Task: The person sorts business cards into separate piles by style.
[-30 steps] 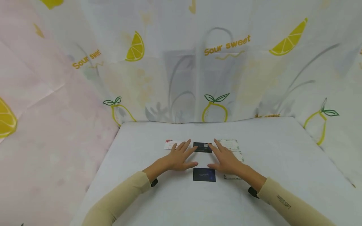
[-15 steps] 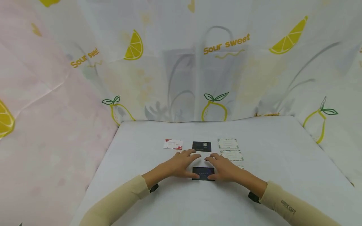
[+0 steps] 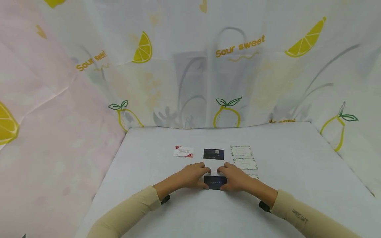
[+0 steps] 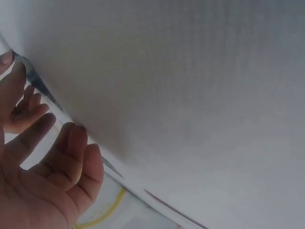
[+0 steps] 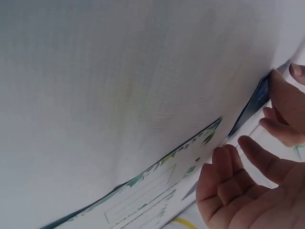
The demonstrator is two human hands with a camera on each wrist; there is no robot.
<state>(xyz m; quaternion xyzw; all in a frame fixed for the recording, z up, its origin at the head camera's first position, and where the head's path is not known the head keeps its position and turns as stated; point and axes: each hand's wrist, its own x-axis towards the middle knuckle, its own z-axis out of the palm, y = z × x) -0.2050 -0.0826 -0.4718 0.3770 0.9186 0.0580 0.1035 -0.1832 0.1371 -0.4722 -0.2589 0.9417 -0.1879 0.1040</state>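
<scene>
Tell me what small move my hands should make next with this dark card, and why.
Probably slide the near dark card forward, up under the far dark card. The left hand and right hand pinch its two short ends, and it sits alone, nearer than the other cards, while the green-bordered cards on the right already form a column.

Surface: white table (image 3: 297, 172).
On it: dark cards (image 3: 213, 154), one red-patterned card (image 3: 183, 151), green-bordered cards (image 3: 241, 151), all near the middle.

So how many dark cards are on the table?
2: one dark card in the far row's middle, another dark card nearer, between the left hand and right hand. Hands may hide more.
</scene>
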